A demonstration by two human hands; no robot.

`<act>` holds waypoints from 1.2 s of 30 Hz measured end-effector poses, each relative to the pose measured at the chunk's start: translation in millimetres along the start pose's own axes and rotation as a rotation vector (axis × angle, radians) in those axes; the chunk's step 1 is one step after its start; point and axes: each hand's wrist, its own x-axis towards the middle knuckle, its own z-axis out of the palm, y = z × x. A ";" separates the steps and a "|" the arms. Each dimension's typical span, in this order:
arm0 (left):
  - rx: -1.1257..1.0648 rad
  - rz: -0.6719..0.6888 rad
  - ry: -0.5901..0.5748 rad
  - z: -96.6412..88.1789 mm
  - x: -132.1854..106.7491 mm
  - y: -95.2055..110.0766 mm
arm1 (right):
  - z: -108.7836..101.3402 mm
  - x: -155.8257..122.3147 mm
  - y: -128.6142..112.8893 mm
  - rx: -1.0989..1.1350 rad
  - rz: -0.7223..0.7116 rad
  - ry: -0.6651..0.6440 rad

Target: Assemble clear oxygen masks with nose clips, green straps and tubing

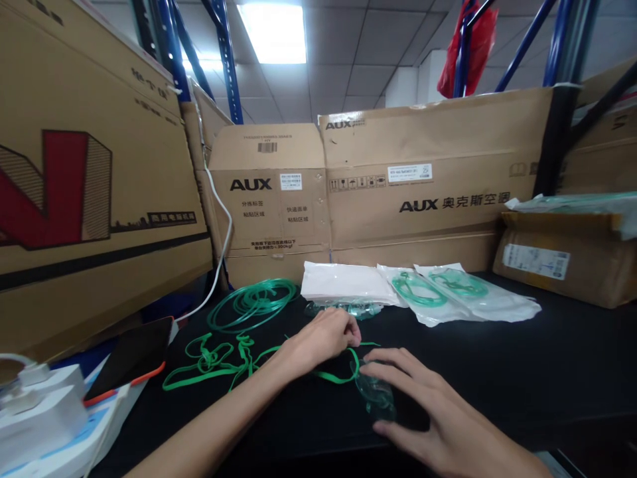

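A clear green-tinted plastic mask (377, 392) lies on the black tabletop at the front. My right hand (423, 395) is over its right side, fingers spread, with fingertips at its upper edge and the thumb by its lower edge. A green elastic strap (338, 380) curves from the mask toward my left hand (331, 332). That hand is closed, its fingers curled; whatever they hold is hidden. Just behind it, more clear green plastic pieces (365, 309) lie in front of a stack of white packets (348, 284). Tangled green straps (213, 362) spread out beside my left forearm.
Coiled green tubing (253, 305) lies behind the straps. Bagged tubing (423, 290) is at the back right, near an open carton (562, 255). A phone (132, 355) and white chargers (47, 405) are at left. Large cardboard boxes (418, 153) wall the back.
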 end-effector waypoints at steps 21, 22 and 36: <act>-0.325 -0.073 0.484 1.1 -69.6 46.2 | -5.0 25.4 -3.0 0.650 0.319 0.244; -0.330 -0.064 0.494 2.4 -70.5 47.3 | -3.5 26.6 -3.7 0.656 0.336 0.264; -0.387 -0.132 0.491 7.1 -75.0 46.2 | -0.9 23.5 -3.2 0.815 0.267 0.229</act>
